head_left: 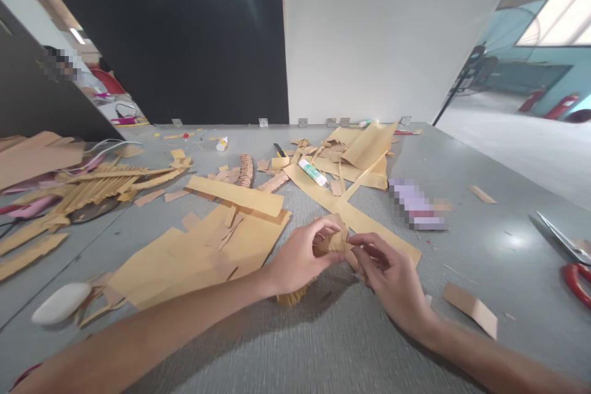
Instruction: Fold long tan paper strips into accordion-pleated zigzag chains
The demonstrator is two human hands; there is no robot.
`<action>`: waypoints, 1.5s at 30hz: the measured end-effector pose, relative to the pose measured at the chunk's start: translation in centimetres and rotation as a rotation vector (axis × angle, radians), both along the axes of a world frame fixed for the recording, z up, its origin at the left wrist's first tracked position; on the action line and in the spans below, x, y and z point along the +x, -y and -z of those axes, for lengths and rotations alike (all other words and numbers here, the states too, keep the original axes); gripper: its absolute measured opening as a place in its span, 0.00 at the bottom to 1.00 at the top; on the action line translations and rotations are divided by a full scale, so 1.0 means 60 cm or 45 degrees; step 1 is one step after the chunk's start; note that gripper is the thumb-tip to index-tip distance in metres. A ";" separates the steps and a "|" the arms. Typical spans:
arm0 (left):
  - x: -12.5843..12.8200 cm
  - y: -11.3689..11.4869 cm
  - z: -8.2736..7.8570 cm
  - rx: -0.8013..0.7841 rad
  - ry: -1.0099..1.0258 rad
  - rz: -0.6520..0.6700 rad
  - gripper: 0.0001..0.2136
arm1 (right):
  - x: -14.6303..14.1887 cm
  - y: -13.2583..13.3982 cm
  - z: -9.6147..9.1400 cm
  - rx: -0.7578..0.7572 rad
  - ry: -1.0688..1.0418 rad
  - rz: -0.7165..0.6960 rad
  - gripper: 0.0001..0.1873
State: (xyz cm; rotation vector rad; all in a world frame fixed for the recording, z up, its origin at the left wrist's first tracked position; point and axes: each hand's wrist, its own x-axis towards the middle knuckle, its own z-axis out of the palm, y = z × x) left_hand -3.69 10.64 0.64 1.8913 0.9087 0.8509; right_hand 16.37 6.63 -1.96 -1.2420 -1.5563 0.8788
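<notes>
Near the front middle of the table, my left hand (302, 255) curls around a pleated strip of brown paper (333, 241), thumb and fingers closed on it. My right hand (388, 271) pinches the strip's right end between thumb and fingers. More folded pleats (293, 295) show below my left palm; whether they belong to the same strip is partly hidden. Just beyond my hands lies a long tan paper strip (388, 228), and on it a glue stick (313, 172). Left of my hands is a large tan paper sheet (161, 265).
Red-handled scissors (577, 277) lie at the right edge. A cutter (279, 151), a small white glue bottle (222, 144) and paper scraps are at the back. A white mouse-like object (62, 303) sits front left, with a pleated paper piece (106, 188) behind. Panels (360, 37) stand beyond.
</notes>
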 end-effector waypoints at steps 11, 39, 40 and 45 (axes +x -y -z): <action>0.002 0.002 0.020 -0.213 0.247 0.083 0.20 | 0.003 -0.009 -0.005 0.040 0.032 -0.108 0.09; -0.007 0.028 0.035 0.163 0.095 -0.042 0.14 | -0.003 0.016 -0.007 0.400 0.304 -0.051 0.07; -0.007 0.028 0.037 0.179 0.089 -0.057 0.14 | -0.003 0.016 -0.006 0.387 0.303 -0.064 0.07; -0.004 0.031 0.043 0.248 0.107 -0.122 0.13 | -0.002 0.011 -0.008 0.297 0.281 -0.166 0.06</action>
